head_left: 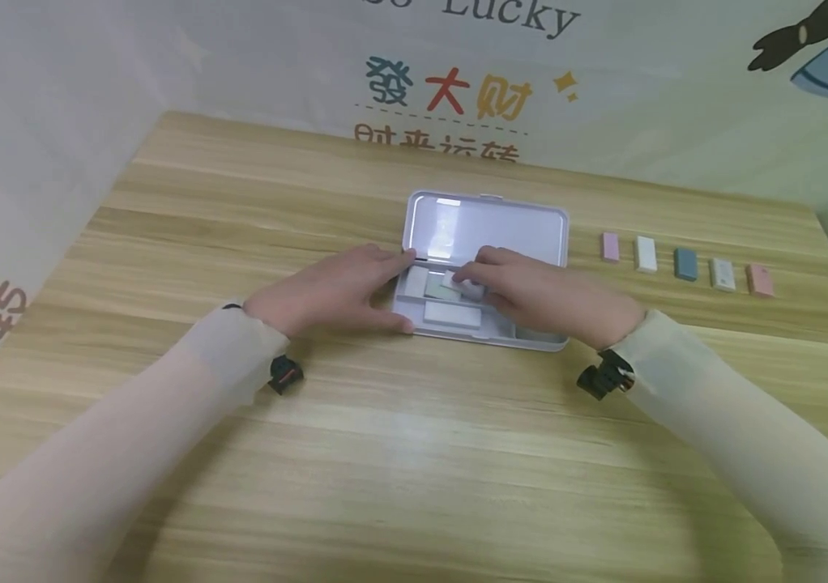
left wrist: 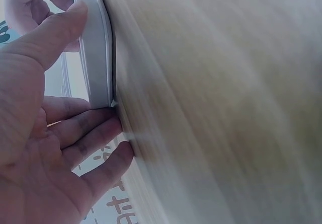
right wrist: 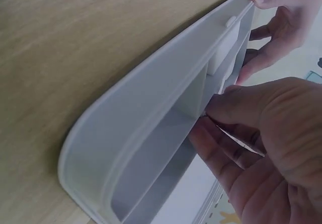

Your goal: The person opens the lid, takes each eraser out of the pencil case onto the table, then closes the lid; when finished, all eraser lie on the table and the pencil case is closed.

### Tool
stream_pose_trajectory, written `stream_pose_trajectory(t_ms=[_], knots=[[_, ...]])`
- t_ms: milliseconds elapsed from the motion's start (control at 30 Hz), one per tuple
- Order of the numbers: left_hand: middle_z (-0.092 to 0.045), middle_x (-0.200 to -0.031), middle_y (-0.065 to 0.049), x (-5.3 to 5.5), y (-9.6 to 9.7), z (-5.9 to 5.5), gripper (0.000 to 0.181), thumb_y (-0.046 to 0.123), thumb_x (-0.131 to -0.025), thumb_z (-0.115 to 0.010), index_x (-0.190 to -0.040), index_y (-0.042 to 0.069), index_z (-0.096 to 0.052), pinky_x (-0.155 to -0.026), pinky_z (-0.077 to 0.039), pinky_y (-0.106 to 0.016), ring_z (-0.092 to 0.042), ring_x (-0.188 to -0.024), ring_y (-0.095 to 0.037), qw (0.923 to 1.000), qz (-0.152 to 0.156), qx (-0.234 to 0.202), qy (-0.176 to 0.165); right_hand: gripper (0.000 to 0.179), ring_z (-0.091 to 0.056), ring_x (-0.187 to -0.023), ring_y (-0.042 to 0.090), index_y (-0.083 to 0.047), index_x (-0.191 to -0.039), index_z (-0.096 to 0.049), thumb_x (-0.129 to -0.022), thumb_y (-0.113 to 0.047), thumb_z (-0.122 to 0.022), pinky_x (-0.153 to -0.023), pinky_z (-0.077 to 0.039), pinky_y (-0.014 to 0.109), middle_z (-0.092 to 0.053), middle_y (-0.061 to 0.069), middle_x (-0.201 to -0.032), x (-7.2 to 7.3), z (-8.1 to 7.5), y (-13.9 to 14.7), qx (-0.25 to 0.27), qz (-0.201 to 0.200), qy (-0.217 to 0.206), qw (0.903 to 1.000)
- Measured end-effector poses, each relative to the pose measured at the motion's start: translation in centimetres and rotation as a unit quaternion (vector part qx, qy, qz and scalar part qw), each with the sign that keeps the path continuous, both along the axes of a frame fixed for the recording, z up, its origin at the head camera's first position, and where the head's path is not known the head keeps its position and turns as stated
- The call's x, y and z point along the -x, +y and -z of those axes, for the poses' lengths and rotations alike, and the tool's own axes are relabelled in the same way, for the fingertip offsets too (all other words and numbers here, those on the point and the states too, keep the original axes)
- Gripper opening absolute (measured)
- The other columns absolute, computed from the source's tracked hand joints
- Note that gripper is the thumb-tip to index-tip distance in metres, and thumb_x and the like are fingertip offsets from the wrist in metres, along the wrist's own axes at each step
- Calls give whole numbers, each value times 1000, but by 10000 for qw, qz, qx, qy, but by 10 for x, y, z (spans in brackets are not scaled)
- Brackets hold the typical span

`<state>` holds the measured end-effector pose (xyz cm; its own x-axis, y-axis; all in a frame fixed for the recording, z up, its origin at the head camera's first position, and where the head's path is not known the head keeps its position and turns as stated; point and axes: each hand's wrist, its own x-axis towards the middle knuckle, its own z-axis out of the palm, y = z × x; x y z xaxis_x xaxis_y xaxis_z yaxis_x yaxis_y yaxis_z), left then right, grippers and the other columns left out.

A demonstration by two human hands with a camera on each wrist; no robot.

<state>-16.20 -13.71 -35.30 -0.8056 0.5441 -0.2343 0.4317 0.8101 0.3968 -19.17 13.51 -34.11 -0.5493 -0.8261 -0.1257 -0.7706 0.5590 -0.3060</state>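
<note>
An open white pencil case (head_left: 487, 324) lies on the table, its lid (head_left: 509, 231) folded back. My left hand (head_left: 334, 295) holds the case's left end, thumb at the front corner and forefinger by the hinge; in the left wrist view the thumb lies on the front wall (left wrist: 95, 48). My right hand (head_left: 545, 291) reaches into the case and pinches a small white eraser (head_left: 450, 281), mostly hidden by the fingertips. Beside it in the back compartment sit a white eraser (head_left: 417, 282) and a pale green one (head_left: 434, 287). A long white block (head_left: 452, 314) lies in the front compartment.
Right of the case stand several erasers in a row: a purple-pink one (head_left: 609, 247), a white one (head_left: 645, 253), a blue one (head_left: 685, 264), a white patterned one (head_left: 723, 274) and a pink one (head_left: 760, 280). A printed cloth (head_left: 275, 73) hangs behind the wooden table (head_left: 399, 453).
</note>
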Motion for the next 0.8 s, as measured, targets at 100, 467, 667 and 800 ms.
stream_pose_trajectory(t_ms=[100, 467, 667, 800], knots=[[-42, -168, -13, 0, -1, 1, 100, 54, -91, -77, -165, 6, -30, -130, -35, -48, -41, -155, -33, 10000, 28, -68, 15, 38, -65, -114, 29, -3, -138, -64, -101, 4, -57, -102, -59, 44, -67, 18, -124, 2, 0, -4, -18, -25, -23, 10000], [-40, -169, -10, -1, -2, 2, 99, 55, -92, -76, -165, 7, -29, -131, -34, -46, -38, -157, -30, 9999, -29, -104, -1, 56, -58, -96, 25, -17, -150, -58, -99, 5, -62, -89, -58, 41, -62, 17, -114, 8, -2, -15, -421, -74, -19, 9991], [-41, -168, -12, 1, -2, 2, 100, 55, -91, -76, -165, 7, -30, -130, -36, -47, -41, -155, -31, 10000, 3, -39, 34, 52, -56, -95, 25, -14, -149, -58, -100, 2, -63, -89, -57, 40, -61, 17, -113, 9, -2, -16, -409, -33, -19, 9992], [-42, -168, -12, 1, -1, 1, 100, 55, -91, -77, -165, 6, -30, -129, -36, -47, -43, -154, -32, 10000, 43, -55, 47, 46, -57, -95, 24, -15, -148, -59, -103, -2, -61, -88, -58, 38, -60, 16, -114, 8, -1, -14, -397, -3, -2, 9992]])
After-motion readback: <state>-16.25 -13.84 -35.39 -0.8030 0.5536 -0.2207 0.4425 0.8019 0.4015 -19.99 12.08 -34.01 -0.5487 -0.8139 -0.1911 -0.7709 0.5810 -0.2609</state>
